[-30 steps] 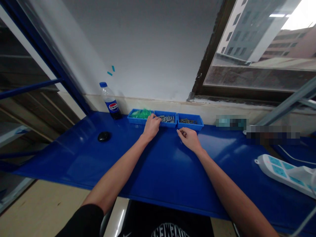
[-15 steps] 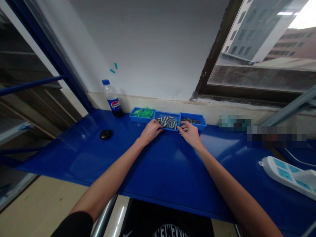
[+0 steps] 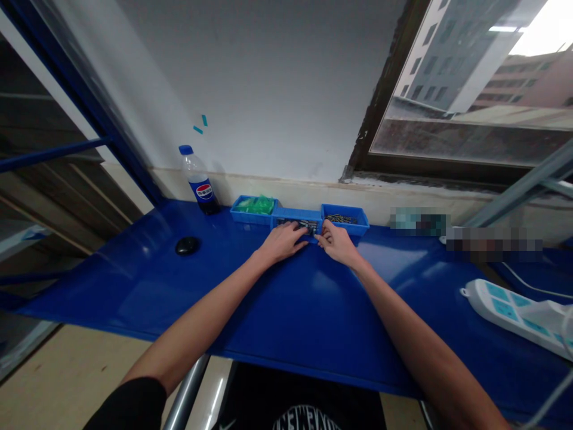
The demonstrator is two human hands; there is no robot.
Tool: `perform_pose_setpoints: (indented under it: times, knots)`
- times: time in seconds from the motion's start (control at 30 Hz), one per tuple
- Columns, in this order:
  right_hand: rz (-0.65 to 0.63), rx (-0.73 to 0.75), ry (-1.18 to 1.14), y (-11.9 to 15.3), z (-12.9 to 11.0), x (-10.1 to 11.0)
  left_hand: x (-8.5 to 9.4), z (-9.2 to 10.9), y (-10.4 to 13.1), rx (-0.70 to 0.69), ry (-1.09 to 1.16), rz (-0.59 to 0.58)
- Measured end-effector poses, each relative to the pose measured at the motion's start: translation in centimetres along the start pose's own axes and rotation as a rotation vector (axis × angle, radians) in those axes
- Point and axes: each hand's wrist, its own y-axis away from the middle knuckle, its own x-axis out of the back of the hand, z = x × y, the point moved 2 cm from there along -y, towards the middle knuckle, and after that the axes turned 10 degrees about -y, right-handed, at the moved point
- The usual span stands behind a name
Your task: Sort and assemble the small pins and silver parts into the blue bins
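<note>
A blue rectangular plastic bin [image 3: 298,214] filled with short grey metal cylinders [image 3: 312,229] sits mid-row at the back of the glossy blue desk [image 3: 286,316], its long axis running left to right, roughly along the pale wall [image 3: 250,95]. Its opening faces the person and it looks tipped forward, with a broad blue panel showing at the back and the cylinders gathered low towards the front; which way most of them point is hard to make out. The left hand [image 3: 281,241] comes in palm down from the near left, its fingers stretched over the front edge into the opening and its thumb set apart, lower down; whether its grip pinches a cylinder or the rim cannot be told. The right hand [image 3: 339,244] is turned inward at the front right corner, fingers curled and thumb towards the bin; its grip is bent nearly together, but what it may pinch is unclear. Both bare forearms angle inward across the desk. Just right stands a blue plastic bin [image 3: 358,229] of thin dark metal screws [image 3: 339,218], many lying crosswise, and to the left a blue plastic bin [image 3: 250,219] of bright green plastic packets [image 3: 261,205].
</note>
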Motion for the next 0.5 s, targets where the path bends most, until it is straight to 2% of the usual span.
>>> perform_pose_setpoints:
  times: [0.13,0.3,0.5]
  knots:
    - [-0.004,0.012,0.067,0.2,0.1,0.1,-1.0,0.9,-1.0,0.032,-0.010,-0.019]
    - [0.022,0.028,0.151,0.3,0.2,-0.1,-1.9,0.7,-1.4,0.093,-0.019,-0.010]
    - [0.042,0.092,0.204,0.6,0.2,-0.5,-2.6,0.4,-1.3,0.089,-0.042,-0.015]
